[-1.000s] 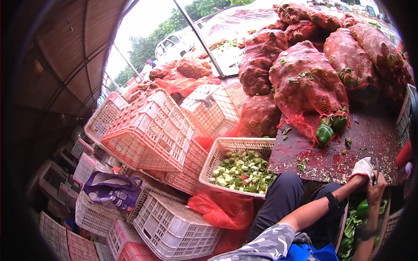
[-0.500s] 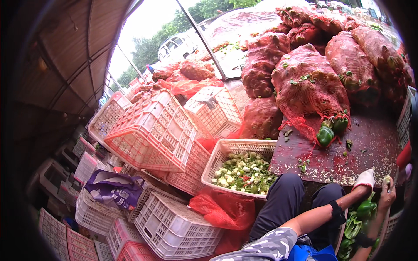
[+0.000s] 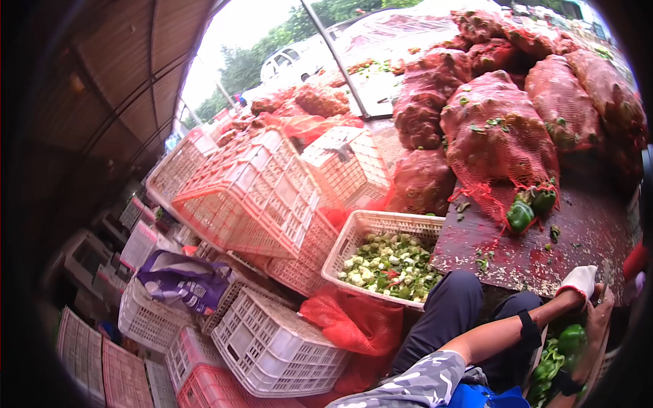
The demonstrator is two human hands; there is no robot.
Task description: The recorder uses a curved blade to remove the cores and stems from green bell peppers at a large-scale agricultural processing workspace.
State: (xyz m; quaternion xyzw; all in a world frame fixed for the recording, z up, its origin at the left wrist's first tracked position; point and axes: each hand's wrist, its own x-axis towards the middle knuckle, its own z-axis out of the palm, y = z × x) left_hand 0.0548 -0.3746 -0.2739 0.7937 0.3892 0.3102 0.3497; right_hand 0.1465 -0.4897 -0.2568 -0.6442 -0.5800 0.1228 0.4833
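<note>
Left hand (image 3: 580, 281) outstretched, close beside right hand (image 3: 598, 307)

Cannot make out any item between the bare right grip (image 3: 598, 311) and the gloved left grip (image 3: 579, 280), the latter turned partly away from view. Cannot identify for certain the thin tool (image 3: 607, 275), small and blurred just above the right grip. Can see the green peppers (image 3: 573, 338) only in part, behind the right forearm (image 3: 583, 360) and cropped by the lower edge. Lose the right end of the counter (image 3: 585, 217) in the dark rim, its far end under mesh sacks (image 3: 500, 126). Cannot name the red object (image 3: 637, 262) at right, also cut off. Find the near red crate (image 3: 212, 389) cropped below, the far white vehicle (image 3: 289, 61) washed out.
</note>
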